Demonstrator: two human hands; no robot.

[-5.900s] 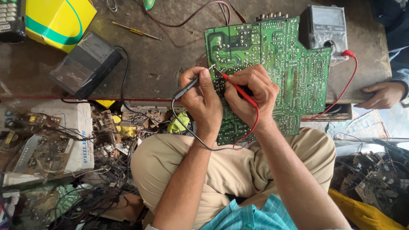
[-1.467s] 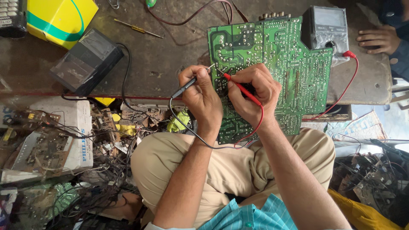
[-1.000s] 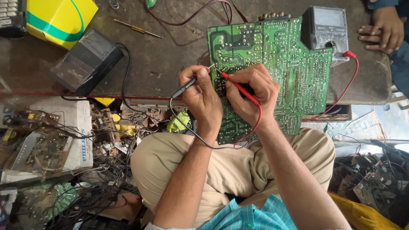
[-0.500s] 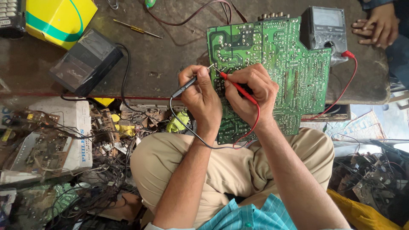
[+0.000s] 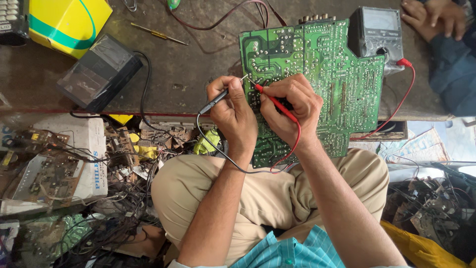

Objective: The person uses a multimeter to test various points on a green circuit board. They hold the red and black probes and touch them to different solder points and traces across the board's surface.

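Your left hand is curled closed around a slim black test probe with a metal tip, pinched between thumb and fingers like a pen. Your right hand is closed the same way around a slim red test probe. Both tips meet the solder side of the large green printed circuit board near its left-hand part, very close to each other; whether they touch the same pad is hard to tell from here.

The board lies partly on the dark brown worn surface and partly overhangs its near edge, above your lap in beige trousers. A thin black lead and a thin red lead loop down from the probes below your wrists.

At the board's far right corner sits a grey boxy analogue meter with a pale dial window, touching the board; a red plug and wire run from its lower right side. Another person's hand rests on the surface just right of the meter.

Well to your left on the surface lie a black rectangular box with a cable, a yellow carton with a green stripe and a thin yellow-handled screwdriver.
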